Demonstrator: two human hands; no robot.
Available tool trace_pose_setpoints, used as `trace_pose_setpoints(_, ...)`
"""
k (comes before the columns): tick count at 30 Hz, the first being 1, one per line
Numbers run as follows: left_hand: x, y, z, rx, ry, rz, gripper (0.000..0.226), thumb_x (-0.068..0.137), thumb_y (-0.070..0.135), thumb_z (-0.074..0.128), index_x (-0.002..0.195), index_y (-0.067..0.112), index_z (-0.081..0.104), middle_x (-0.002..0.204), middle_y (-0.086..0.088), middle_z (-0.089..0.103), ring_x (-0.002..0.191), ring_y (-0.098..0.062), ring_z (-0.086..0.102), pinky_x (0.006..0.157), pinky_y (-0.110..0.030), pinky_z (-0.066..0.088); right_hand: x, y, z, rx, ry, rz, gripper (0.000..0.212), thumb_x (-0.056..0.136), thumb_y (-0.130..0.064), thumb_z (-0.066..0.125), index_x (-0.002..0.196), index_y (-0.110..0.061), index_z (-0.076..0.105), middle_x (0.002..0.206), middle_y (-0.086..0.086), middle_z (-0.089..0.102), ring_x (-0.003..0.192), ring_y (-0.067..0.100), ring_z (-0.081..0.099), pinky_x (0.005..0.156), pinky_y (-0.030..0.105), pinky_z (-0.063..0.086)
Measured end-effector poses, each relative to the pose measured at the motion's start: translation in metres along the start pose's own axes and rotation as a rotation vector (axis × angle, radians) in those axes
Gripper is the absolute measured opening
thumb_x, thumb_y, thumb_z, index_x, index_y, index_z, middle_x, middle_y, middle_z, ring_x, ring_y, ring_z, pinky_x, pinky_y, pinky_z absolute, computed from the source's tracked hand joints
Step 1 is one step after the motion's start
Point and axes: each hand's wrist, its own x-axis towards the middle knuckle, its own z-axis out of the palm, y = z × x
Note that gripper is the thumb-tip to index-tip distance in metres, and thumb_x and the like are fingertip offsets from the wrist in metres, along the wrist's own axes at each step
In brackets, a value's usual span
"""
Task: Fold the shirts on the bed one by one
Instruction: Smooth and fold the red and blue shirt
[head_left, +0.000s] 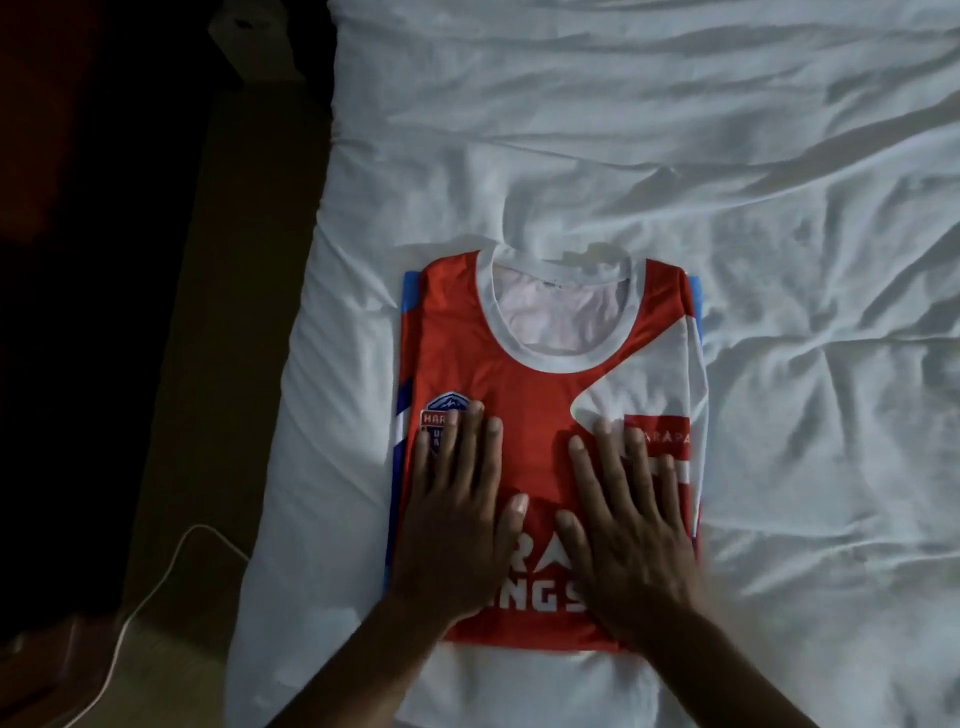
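Head view gives me the folded red-and-white jersey (540, 395) lying flat on the bed (779, 208), on its rumpled white sheet near the left edge, collar pointing away from me. My left hand (457, 514) and right hand (628, 530) rest palm-down on its lower half, side by side, not touching. The fingers (485, 447) are straight and spread, pressing the fabric and gripping nothing. Blue trim peeks out along both folded sides. A white cable (156, 587) trails left of the bed.
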Motion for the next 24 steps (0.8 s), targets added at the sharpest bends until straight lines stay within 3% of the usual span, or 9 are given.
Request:
trace_pose_setpoints(4,-0.01,-0.018,0.002,-0.035,0.019,-0.184,0.074,0.108,0.052,0.023,0.165,0.006,0.017,0.173,-0.016,0.011,0.162,-0.03,0.004,0.129,-0.057,0.011,-0.005,0.017,0.001,0.011,0.011,0.109,0.074,0.105,-0.057,0.028,0.166,-0.017,0.016,0.173,0.012,0.006,0.16,0.031,0.003,0.128,0.053,0.007)
trace_pose_setpoints(7,-0.006,-0.024,-0.007,-0.153,0.094,-0.369,0.074,0.107,0.057,0.027,0.163,0.007,0.026,0.167,-0.018,0.031,0.155,-0.033,0.029,0.123,-0.056,0.03,0.004,0.025,-0.011,0.106,0.048,0.233,0.079,0.104,-0.057,0.029,0.166,-0.011,0.008,0.173,0.015,0.0,0.16,0.029,0.0,0.128,0.053,0.01)
trace_pose_setpoints(10,0.036,-0.033,-0.032,-0.413,0.164,-0.589,0.074,0.099,0.07,0.036,0.147,0.015,0.048,0.134,-0.011,0.059,0.124,-0.026,0.058,0.099,-0.045,0.053,0.039,0.029,-0.037,0.396,0.136,0.471,0.085,0.1,-0.062,0.035,0.164,-0.011,0.012,0.167,0.016,0.022,0.152,0.031,0.023,0.119,0.053,0.03)
trace_pose_setpoints(12,0.079,-0.043,-0.05,-0.705,0.129,-0.689,0.072,0.093,0.08,0.045,0.118,0.015,0.063,0.103,-0.006,0.067,0.096,-0.024,0.068,0.076,-0.036,0.054,0.075,0.031,-0.051,0.581,0.176,0.646,0.086,0.094,-0.068,0.043,0.157,-0.012,0.028,0.151,0.016,0.042,0.134,0.032,0.042,0.103,0.051,0.044)
trace_pose_setpoints(13,0.1,-0.049,-0.056,-0.817,0.076,-0.747,0.068,0.089,0.079,0.056,0.108,0.015,0.065,0.094,-0.004,0.07,0.086,-0.022,0.069,0.071,-0.034,0.054,0.094,0.033,-0.057,0.682,0.171,0.731,0.082,0.093,-0.068,0.05,0.151,-0.012,0.038,0.141,0.015,0.051,0.123,0.03,0.052,0.095,0.048,0.049)
trace_pose_setpoints(16,0.141,-0.058,-0.07,-0.99,-0.074,-0.847,0.051,0.075,0.056,0.084,0.101,0.014,0.074,0.092,-0.004,0.077,0.084,-0.023,0.074,0.082,-0.04,0.062,0.129,0.036,-0.075,0.969,0.122,0.88,0.052,0.092,-0.045,0.074,0.126,-0.008,0.062,0.113,0.01,0.071,0.093,0.023,0.068,0.073,0.033,0.055)
trace_pose_setpoints(19,0.147,-0.059,-0.084,-1.194,-0.12,-0.858,0.031,0.083,0.021,0.086,0.11,0.007,0.076,0.102,-0.016,0.079,0.089,-0.034,0.076,0.084,-0.042,0.064,0.129,0.034,-0.097,1.138,0.11,0.864,0.025,0.091,-0.026,0.078,0.107,-0.008,0.074,0.099,0.013,0.078,0.085,0.027,0.076,0.077,0.039,0.062)
trace_pose_setpoints(24,0.111,-0.057,-0.155,-1.446,-0.161,-0.728,0.038,0.092,0.024,0.077,0.124,0.007,0.071,0.109,-0.014,0.079,0.1,-0.036,0.076,0.093,-0.049,0.061,0.092,0.006,-0.177,1.276,0.113,0.737,0.013,0.095,-0.019,0.072,0.104,-0.01,0.073,0.089,0.008,0.08,0.08,0.026,0.078,0.067,0.036,0.06)
